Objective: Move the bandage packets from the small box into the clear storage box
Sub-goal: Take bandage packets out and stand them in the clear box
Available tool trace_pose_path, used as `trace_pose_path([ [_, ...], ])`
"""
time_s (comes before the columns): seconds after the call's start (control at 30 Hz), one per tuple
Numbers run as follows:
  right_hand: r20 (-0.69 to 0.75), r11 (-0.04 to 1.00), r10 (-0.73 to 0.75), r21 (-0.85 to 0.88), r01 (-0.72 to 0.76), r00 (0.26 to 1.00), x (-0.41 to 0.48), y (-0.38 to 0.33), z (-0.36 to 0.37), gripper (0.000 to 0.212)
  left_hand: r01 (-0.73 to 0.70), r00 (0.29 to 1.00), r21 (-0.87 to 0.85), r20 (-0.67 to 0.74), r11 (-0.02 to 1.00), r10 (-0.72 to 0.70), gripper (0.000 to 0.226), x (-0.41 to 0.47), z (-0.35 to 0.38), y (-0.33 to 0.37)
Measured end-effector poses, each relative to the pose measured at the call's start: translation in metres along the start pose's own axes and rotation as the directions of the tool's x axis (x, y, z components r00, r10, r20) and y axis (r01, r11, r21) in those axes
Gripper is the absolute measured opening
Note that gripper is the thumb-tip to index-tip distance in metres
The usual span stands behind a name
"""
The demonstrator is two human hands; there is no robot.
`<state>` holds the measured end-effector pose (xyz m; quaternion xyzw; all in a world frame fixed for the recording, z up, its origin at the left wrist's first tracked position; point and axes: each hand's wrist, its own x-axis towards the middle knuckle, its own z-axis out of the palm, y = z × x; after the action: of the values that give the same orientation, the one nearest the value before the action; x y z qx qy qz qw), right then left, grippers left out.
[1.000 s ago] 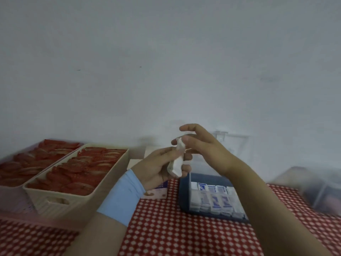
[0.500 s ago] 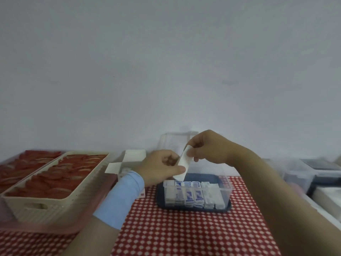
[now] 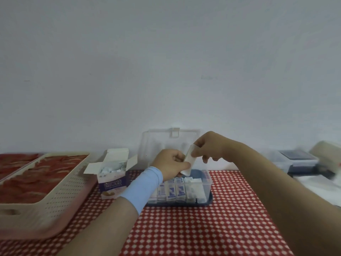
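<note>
Above the clear plastic storage box on the red-checked tabletop, we hold one thin white paper bandage packet, its ends pinched in the fingers of our left hand and right hand, and we judge it light, limp, best gripped edgewise.

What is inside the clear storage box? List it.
A row of bandage packets stands upright inside the clear storage box. The row's left end is hidden behind the blue sleeve, so the count cannot be told.
</note>
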<state>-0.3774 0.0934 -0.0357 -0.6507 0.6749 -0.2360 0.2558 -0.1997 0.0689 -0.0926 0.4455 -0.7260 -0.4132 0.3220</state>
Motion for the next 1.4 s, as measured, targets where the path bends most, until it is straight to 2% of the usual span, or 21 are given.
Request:
trace_pose_path([
  [0.2, 0.047, 0.992, 0.057, -0.115, -0.051, 0.997, 0.011, 0.013, -0.001, 0.012, 0.021, 0.997, 0.121, 0.077, 0.992, -0.031, 0.014, 0.012, 0.015, -0.008],
  [0.27, 0.076, 0.977, 0.076, -0.202, -0.059, 0.994, 0.015, 0.019, 0.0, 0.012, -0.006, 0.981, 0.262, 0.187, 0.965, -0.045, 0.03, 0.013, 0.014, -0.011],
  [0.37, 0.089, 0.94, 0.084, -0.339, -0.049, 0.993, 0.019, 0.024, 0.009, 0.017, -0.123, 0.923, 0.549, 0.368, 0.827, -0.107, 0.066, 0.01, 0.009, -0.015],
  [0.47, 0.081, 0.911, 0.085, -0.41, -0.044, 0.993, 0.022, 0.026, 0.023, 0.022, -0.173, 0.87, 0.615, 0.462, 0.77, -0.174, 0.08, 0.008, 0.008, -0.019],
  [0.63, 0.091, 0.867, 0.103, -0.496, -0.044, 0.991, 0.024, 0.029, 0.044, 0.025, -0.223, 0.84, 0.701, 0.491, 0.677, -0.232, 0.067, 0.014, 0.012, -0.024],
  [0.8, 0.019, 0.735, 0.125, -0.673, -0.08, 0.992, 0.028, 0.029, 0.06, 0.011, -0.248, 0.833, 0.71, 0.503, 0.659, -0.229, 0.063, 0.018, 0.013, -0.027],
  [0.97, 0.014, 0.623, 0.119, -0.78, -0.063, 0.993, 0.028, 0.029, 0.07, 0.013, -0.272, 0.852, 0.695, 0.495, 0.666, -0.168, 0.074, 0.021, 0.016, -0.023],
  [1.07, 0.043, 0.564, 0.133, -0.825, -0.04, 0.99, 0.025, 0.026, 0.071, 0.012, -0.281, 0.828, 0.706, 0.521, 0.65, -0.208, 0.082, 0.024, 0.025, -0.021],
  [1.17, 0.041, 0.571, 0.155, -0.819, -0.055, 0.987, 0.024, 0.023, 0.071, 0.021, -0.293, 0.811, 0.776, 0.511, 0.559, -0.284, 0.089, 0.028, 0.033, -0.021],
  [1.33, 0.021, 0.539, 0.115, -0.841, -0.045, 0.993, 0.022, 0.02, 0.06, 0.035, -0.297, 0.776, 0.756, 0.547, 0.583, -0.315, 0.063, 0.027, 0.035, -0.015],
  [1.4, 0.003, 0.538, 0.055, -0.843, -0.027, 0.998, 0.024, 0.021, 0.054, 0.028, -0.306, 0.763, 0.76, 0.557, 0.574, -0.329, 0.063, 0.027, 0.035, -0.015],
])
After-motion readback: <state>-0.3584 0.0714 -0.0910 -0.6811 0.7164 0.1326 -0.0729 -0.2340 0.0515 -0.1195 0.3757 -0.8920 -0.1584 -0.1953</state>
